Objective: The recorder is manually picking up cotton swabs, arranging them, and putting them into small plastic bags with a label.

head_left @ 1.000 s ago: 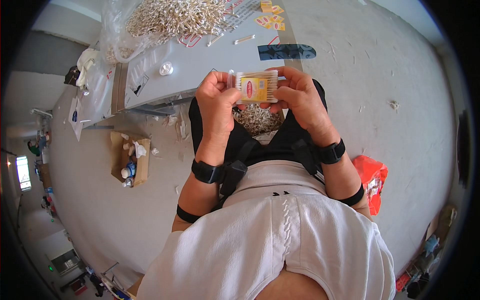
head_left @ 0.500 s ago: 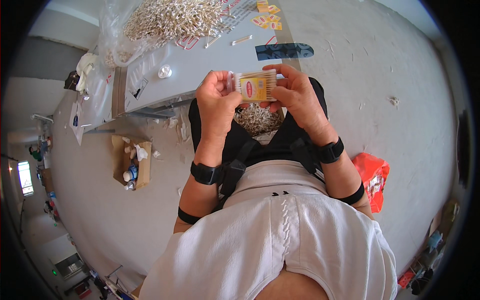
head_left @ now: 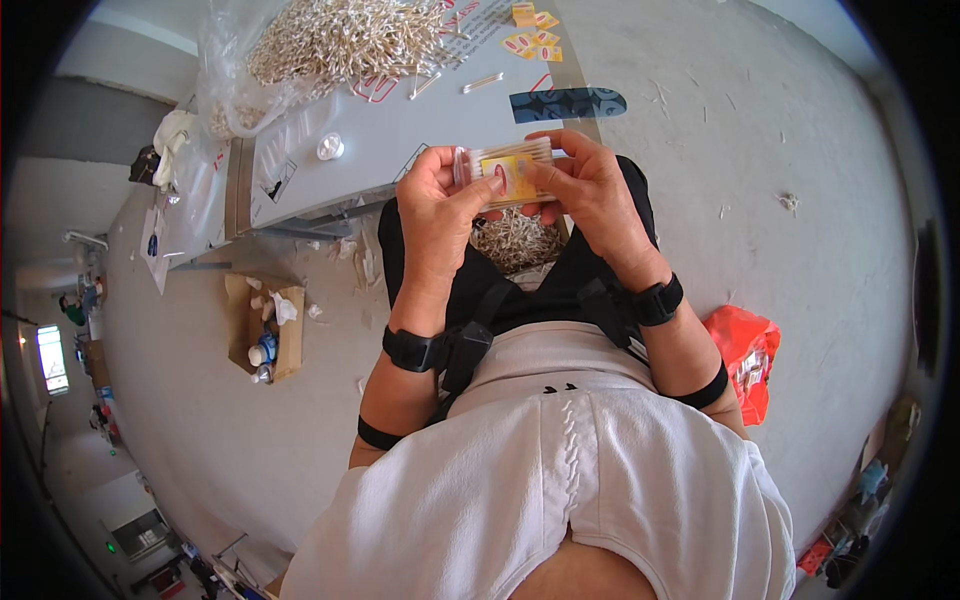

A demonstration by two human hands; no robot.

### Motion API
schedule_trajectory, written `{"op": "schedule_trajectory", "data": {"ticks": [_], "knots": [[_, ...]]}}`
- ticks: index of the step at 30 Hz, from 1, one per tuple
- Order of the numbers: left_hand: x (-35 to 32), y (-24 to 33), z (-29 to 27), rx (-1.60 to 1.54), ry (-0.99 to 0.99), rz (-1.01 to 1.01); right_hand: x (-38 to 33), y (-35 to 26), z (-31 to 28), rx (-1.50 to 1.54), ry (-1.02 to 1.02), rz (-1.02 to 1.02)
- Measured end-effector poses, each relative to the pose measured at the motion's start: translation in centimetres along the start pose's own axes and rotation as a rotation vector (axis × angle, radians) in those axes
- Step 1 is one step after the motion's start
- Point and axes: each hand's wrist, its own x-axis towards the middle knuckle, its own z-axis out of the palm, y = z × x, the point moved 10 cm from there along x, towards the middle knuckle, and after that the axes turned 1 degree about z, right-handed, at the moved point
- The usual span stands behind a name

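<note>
A clear packet of cotton swabs [head_left: 490,163] with a yellow card in its front is held up between both hands, above my lap. My left hand [head_left: 438,195] grips its left end, the thumb pressed on the card. My right hand [head_left: 588,185] closes on the right end, its thumb also lying over the card. Both sets of fingers are partly hidden behind the packet. Below it, between my knees, many loose cotton swabs [head_left: 517,240] fill a container whose sides are mostly hidden.
On the grey table [head_left: 390,130] lie a big heap of cotton swabs [head_left: 350,40], several yellow cards [head_left: 533,43], a small white round tub [head_left: 330,145] and a dark patterned strip [head_left: 568,104]. A cardboard box [head_left: 290,340] stands on the floor at left, a red bag [head_left: 742,360] at right.
Both thumbs have slid inward over the yellow card, from the packet's ends toward its middle. The packet stays in nearly the same place.
</note>
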Motion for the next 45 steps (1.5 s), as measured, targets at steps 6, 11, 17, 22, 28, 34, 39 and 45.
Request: {"op": "schedule_trajectory", "data": {"ticks": [6,11,17,22,28,34,39,45], "knots": [[0.0,-0.9,-0.5,-0.108,-0.012,-0.05,0.1,0.2,0.2,-0.064,-0.059,0.008],[0.1,-0.2,-0.7,-0.013,-0.032,-0.025,-0.2,-0.2,0.3,-0.029,-0.055,0.016],[-0.1,0.4,-0.4,0.072,-0.001,0.027,-0.2,-0.4,0.7,-0.139,-0.08,0.0],[0.2,-0.4,-0.7,-0.019,-0.012,-0.024,0.0,-0.3,-0.2,0.062,-0.025,0.002],[0.5,-2.9,0.1,-0.487,-0.112,-0.151,-0.5,-2.1,0.9,0.18,0.01,-0.247],[0.8,-2.7,1.3,-0.714,-0.237,-0.149,-1.9,-4.3,2.0,0.187,0.006,-0.424],[0.4,-0.4,2.1,-0.778,-0.297,-0.055,-3.9,-7.5,2.6,-0.168,0.048,-0.629],[0.6,-0.3,1.8,-0.783,-0.274,-0.015,-4.5,-7.7,2.6,-0.169,0.074,-0.69]]}}
